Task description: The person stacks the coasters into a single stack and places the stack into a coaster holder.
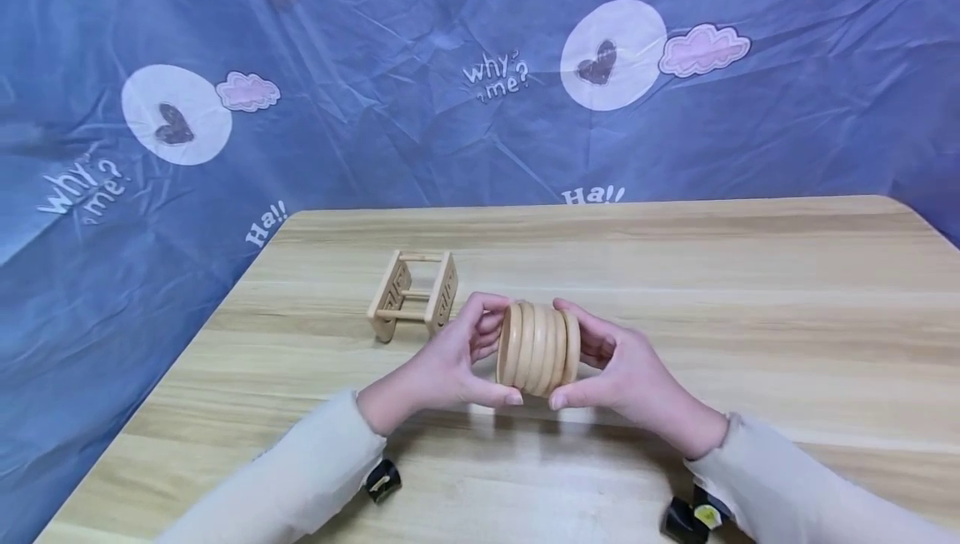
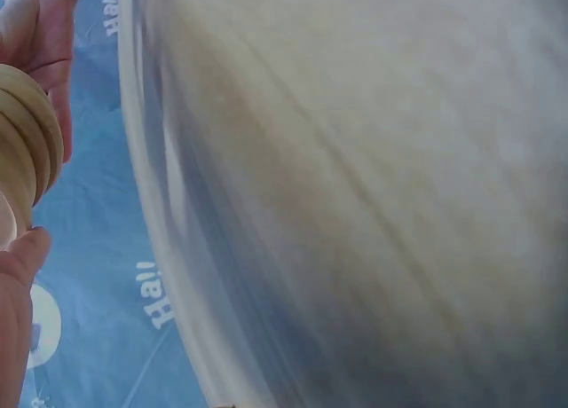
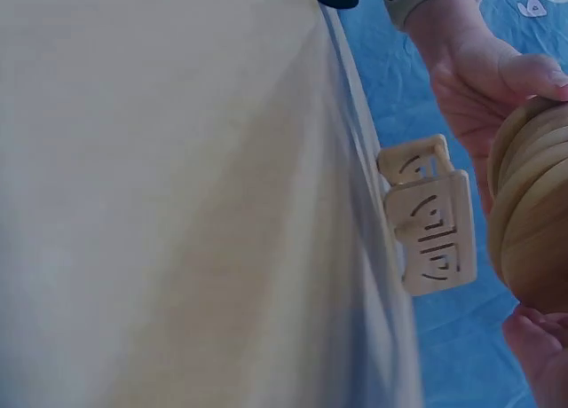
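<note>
Both hands hold a stack of round wooden coasters [image 1: 537,350] sideways above the table, their flat faces turned left and right. My left hand [image 1: 453,361] grips the left end, thumb below and fingers behind. At the other end my right hand [image 1: 626,365] grips the stack in the same way, its thumb under the rim. The coasters [image 2: 19,137] sit close together with raised rims in the left wrist view. In the right wrist view, the outermost coaster [image 3: 541,239] shows its smooth wooden face. Behind my left hand stands a wooden coaster rack [image 1: 415,294] with cut-out side panels.
The light wood table [image 1: 712,277] stretches to both sides and back to a blue printed cloth [image 1: 420,136] hanging behind it. Black wrist devices [image 1: 383,481] sit under the pale sleeves, close above the tabletop.
</note>
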Demonstrator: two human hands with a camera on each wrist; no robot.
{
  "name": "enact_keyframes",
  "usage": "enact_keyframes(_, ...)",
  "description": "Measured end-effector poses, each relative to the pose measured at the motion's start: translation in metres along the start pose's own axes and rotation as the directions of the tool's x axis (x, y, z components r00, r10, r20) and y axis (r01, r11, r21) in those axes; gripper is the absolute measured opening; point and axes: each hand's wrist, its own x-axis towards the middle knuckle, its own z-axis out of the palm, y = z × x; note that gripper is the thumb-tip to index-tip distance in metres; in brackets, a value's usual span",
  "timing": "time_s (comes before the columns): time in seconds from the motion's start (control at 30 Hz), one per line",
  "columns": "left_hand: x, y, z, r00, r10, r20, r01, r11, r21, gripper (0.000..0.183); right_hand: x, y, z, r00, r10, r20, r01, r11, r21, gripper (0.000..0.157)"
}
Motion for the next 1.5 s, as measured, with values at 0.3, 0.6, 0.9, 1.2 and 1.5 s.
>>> enact_keyframes(0.3,-0.006,0.004,-0.011,0.992,0.047,-0.115,-0.050,0.998,-0.024,0.088,0.020,-0.015,0.009,0.999,-0.001,0.037,-0.006,0.983,0.185,0.096)
enact_keyframes(0.6,-0.009,0.013,-0.032,0.986,0.069,-0.149,-0.071,0.997,-0.013,0.089,0.041,-0.026,0.018,0.996,-0.023,0.087,0.002,0.973,0.231,0.097)
enact_keyframes(0.9,-0.014,0.012,-0.062,0.982,0.128,-0.138,-0.135,0.990,-0.048,0.088,0.070,-0.040,0.032,0.994,-0.012,0.110,-0.012,0.976,0.218,0.093)
enact_keyframes(1.2,-0.019,0.006,-0.089,0.977,0.155,-0.148,-0.163,0.985,-0.048,0.092,0.098,-0.045,0.044,0.992,-0.018,0.124,-0.004,0.986,0.168,0.092)
enact_keyframes(1.5,-0.020,0.001,-0.122,0.986,0.107,-0.128,-0.117,0.990,-0.077,0.082,0.120,-0.042,0.065,0.994,-0.060,0.088,0.042,0.980,0.196,0.090)
